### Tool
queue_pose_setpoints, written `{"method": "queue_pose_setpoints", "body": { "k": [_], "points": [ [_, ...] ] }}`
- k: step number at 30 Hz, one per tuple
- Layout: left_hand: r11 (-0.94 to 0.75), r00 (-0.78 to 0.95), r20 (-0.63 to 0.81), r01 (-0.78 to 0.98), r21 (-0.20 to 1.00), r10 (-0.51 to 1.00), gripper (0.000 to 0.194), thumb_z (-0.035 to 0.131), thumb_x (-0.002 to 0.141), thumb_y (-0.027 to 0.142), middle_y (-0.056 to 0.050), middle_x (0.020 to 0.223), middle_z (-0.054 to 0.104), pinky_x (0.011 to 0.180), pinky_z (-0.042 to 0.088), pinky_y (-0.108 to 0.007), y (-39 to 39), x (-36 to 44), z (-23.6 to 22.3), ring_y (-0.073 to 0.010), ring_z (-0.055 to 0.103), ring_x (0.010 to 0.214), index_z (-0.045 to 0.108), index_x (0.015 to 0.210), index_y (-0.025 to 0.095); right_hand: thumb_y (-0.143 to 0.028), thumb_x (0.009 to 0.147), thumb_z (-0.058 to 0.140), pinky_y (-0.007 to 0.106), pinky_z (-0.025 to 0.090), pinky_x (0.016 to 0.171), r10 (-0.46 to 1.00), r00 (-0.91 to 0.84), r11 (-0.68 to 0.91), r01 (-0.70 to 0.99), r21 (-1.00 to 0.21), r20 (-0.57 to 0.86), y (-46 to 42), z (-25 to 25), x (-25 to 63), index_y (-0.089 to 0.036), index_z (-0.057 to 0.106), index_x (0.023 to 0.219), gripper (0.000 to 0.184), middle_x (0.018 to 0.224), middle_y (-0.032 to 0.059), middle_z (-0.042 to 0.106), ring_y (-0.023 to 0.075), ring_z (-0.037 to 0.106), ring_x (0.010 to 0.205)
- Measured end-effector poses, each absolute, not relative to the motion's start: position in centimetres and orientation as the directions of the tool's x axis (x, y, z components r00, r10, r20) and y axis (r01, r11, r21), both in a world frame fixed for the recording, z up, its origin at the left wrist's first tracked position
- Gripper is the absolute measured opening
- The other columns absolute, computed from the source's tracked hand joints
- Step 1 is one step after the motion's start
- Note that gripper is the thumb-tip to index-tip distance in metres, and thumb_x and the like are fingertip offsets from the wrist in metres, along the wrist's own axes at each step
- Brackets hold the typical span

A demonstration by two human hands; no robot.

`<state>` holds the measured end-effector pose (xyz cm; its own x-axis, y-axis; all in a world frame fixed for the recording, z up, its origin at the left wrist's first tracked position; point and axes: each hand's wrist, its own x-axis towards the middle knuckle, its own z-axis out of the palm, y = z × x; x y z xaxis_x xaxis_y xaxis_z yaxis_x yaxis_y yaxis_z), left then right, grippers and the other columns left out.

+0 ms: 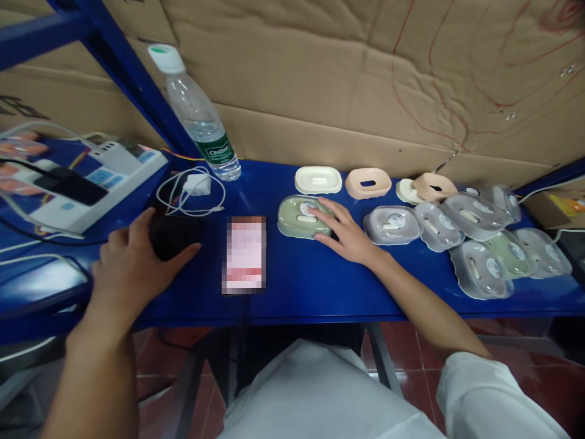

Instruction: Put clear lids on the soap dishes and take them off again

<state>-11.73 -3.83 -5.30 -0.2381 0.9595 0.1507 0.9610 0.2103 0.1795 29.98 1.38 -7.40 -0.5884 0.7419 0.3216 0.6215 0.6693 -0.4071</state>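
My right hand (345, 231) rests on a green soap dish wrapped in clear plastic (301, 215) near the middle of the blue table (311, 286); its fingers lie spread over the dish's right side. My left hand (130, 259) curls around a dark object (171, 235) on the table's left part. A pixelated pink-and-white card or phone (244, 253) lies flat between my two hands.
Several wrapped soap dishes (479, 244) crowd the table's right side, with an unwrapped white dish (318, 179) and pink dish (368, 182) behind. A water bottle (198, 116), a white charger with cable (194, 186) and a power strip box (86, 177) stand at left. Cardboard (365, 73) backs the table.
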Motion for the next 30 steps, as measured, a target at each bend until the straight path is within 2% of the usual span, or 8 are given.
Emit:
{"method": "queue_pose_setpoints", "body": {
  "k": [3, 6, 8, 12, 15, 18, 24, 30],
  "points": [
    [0.173, -0.245, 0.265, 0.948, 0.266, 0.933, 0.079, 0.059, 0.095, 0.068, -0.02, 0.145, 0.061, 0.111, 0.05, -0.068, -4.2, -8.6, -3.3, -0.0485, 0.058, 0.137, 0.048, 0.159, 0.023, -0.054, 0.111, 0.046, 0.057, 0.032, 0.133, 0.739, -0.595, 0.673, 0.62, -0.404, 0.318, 1.4, -7.3, 30.1, -0.033, 0.043, 0.167, 0.06, 0.174, 0.0106, 0.035, 0.0301, 0.032, 0.163],
    [-0.104, -0.009, 0.306, 0.93, 0.352, 0.952, 0.064, 0.057, 0.101, 0.054, -0.016, 0.136, 0.067, 0.116, 0.051, -0.055, -3.4, -5.5, -2.1, -0.0369, 0.066, 0.128, 0.053, 0.155, 0.02, -0.055, 0.111, 0.046, 0.059, 0.032, 0.133, 0.74, -0.597, 0.671, 0.622, -0.403, 0.31, 1.4, -7.3, 30.2, -0.034, 0.042, 0.168, 0.061, 0.175, 0.0099, 0.035, 0.0307, 0.031, 0.164],
    [-0.318, 0.227, 0.266, 0.868, 0.381, 0.937, 0.058, 0.056, 0.103, 0.047, -0.012, 0.142, 0.066, 0.119, 0.049, -0.051, -2.1, -3.4, -1.8, -0.0326, 0.065, 0.132, 0.051, 0.156, 0.024, -0.055, 0.111, 0.046, 0.06, 0.03, 0.134, 0.741, -0.599, 0.669, 0.62, -0.41, 0.303, 1.3, -7.4, 30.3, -0.034, 0.04, 0.169, 0.061, 0.176, 0.0094, 0.033, 0.0313, 0.027, 0.166],
    [-0.571, 0.55, 0.169, 0.74, 0.356, 0.818, 0.069, 0.064, 0.1, 0.051, -0.016, 0.17, 0.042, 0.123, 0.042, -0.062, 1.5, 0.5, -1.9, -0.0417, 0.046, 0.153, 0.045, 0.162, 0.027, -0.054, 0.111, 0.045, 0.061, 0.028, 0.135, 0.747, -0.6, 0.661, 0.623, -0.419, 0.287, 1.3, -7.5, 30.3, -0.035, 0.038, 0.17, 0.062, 0.18, 0.0065, 0.027, 0.0323, 0.021, 0.168],
    [-0.6, 0.622, 0.07, 0.712, 0.364, 0.78, 0.08, 0.072, 0.096, 0.053, -0.016, 0.176, 0.032, 0.125, 0.037, -0.066, 3.8, 2.3, -2.4, -0.0449, 0.036, 0.159, 0.041, 0.165, 0.029, -0.053, 0.111, 0.046, 0.061, 0.027, 0.135, 0.743, -0.599, 0.668, 0.628, -0.399, 0.3, 1.3, -7.6, 30.3, -0.036, 0.037, 0.17, 0.062, 0.181, 0.0048, 0.025, 0.032, 0.02, 0.169],
    [-0.578, 0.64, 0.028, 0.673, 0.462, 0.768, 0.082, 0.075, 0.094, 0.056, -0.014, 0.173, 0.038, 0.126, 0.039, -0.06, 5.0, 2.7, -3.3, -0.0409, 0.041, 0.157, 0.042, 0.164, 0.03, -0.052, 0.111, 0.047, 0.06, 0.027, 0.136, 0.742, -0.595, 0.67, 0.64, -0.375, 0.31, 1.4, -7.7, 30.4, -0.038, 0.034, 0.171, 0.063, 0.181, 0.0034, 0.024, 0.0313, 0.021, 0.168],
    [-0.563, 0.621, 0.103, 0.613, 0.554, 0.777, 0.078, 0.075, 0.093, 0.056, -0.011, 0.165, 0.044, 0.124, 0.045, -0.05, 5.0, 2.2, -4.7, -0.0359, 0.05, 0.15, 0.047, 0.161, 0.03, -0.054, 0.109, 0.053, 0.061, 0.029, 0.134, 0.763, -0.573, 0.646, 0.689, -0.329, 0.299, 1.4, -7.9, 30.3, -0.039, 0.026, 0.173, 0.071, 0.184, 0.0046, 0.013, 0.0338, 0.021, 0.168],
    [-0.541, 0.566, 0.13, 0.657, 0.526, 0.814, 0.076, 0.076, 0.092, 0.052, -0.012, 0.162, 0.045, 0.122, 0.047, -0.053, 4.7, 2.8, -5.0, -0.0369, 0.052, 0.146, 0.047, 0.159, 0.03, -0.055, 0.109, 0.052, 0.063, 0.033, 0.13, 0.803, -0.49, 0.584, 0.762, -0.281, 0.338, 1.1, -7.6, 29.8, -0.035, 0.022, 0.174, 0.075, 0.181, 0.0129, 0.021, 0.0373, 0.026, 0.166]
  ]
}}
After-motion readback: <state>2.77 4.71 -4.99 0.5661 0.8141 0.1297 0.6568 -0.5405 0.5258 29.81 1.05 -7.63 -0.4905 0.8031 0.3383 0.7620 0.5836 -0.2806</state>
